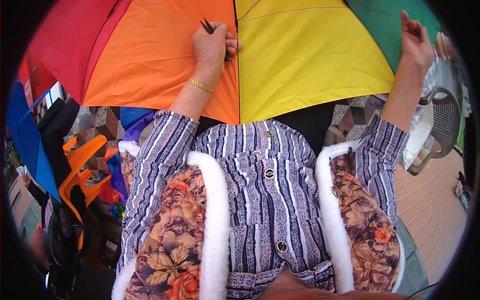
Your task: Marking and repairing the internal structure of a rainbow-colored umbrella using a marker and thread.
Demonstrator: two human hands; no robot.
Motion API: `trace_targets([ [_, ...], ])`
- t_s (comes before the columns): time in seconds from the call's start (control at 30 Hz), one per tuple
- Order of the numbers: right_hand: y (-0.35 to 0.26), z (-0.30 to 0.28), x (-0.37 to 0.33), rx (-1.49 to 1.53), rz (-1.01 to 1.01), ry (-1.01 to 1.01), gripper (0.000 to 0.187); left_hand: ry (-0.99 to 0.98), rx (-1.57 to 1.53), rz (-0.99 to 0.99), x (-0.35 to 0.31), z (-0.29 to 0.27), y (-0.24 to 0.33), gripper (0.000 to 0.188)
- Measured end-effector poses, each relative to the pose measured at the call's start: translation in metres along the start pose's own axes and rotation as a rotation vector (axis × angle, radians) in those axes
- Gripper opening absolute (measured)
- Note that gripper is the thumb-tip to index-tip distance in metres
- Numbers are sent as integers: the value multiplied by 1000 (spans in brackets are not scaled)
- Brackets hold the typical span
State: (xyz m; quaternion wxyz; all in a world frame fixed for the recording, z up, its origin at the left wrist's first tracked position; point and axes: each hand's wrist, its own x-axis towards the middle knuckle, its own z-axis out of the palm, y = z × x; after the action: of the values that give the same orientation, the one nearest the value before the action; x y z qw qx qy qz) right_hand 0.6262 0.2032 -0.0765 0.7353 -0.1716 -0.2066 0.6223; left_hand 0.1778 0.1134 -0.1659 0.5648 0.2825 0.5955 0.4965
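Head view: a multicoloured umbrella canopy (pixel 300 55) fills the upper half of the frame, its panels running red, orange, yellow and green from left to right. The left hand (pixel 212 47) rests at the upper centre on the orange panel, right beside the dark seam that divides orange from yellow. Its fingers (pixel 227 42) are clenched around small dark scissors (pixel 209 27), whose pointed tips stick out above the knuckles toward the top edge. A gold bracelet (pixel 200 85) sits on that wrist.

The right hand (pixel 415 42) is at the upper right, over the green panel near the canopy's edge; its fingers are released and spread, grasping nothing, and whether the palm touches the cloth cannot be told.

To work well along this seam, the cloth would best be kept taut, and the scissor tips kept low and pointed away from the panel so they do not snag it.

At the lower left stand orange plastic chairs (pixel 80 170); a grey chair (pixel 442 127) sits at the right edge.
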Motion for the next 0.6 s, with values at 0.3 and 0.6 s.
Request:
trace_targets([
  [0.3,53,65,-25,-486,-343,264,8,8,11,-10,9,0,-9,12],
  [0.6,173,107,-69,-1080,503,-155,11,-8,-21,-14,8,10,1,14],
])
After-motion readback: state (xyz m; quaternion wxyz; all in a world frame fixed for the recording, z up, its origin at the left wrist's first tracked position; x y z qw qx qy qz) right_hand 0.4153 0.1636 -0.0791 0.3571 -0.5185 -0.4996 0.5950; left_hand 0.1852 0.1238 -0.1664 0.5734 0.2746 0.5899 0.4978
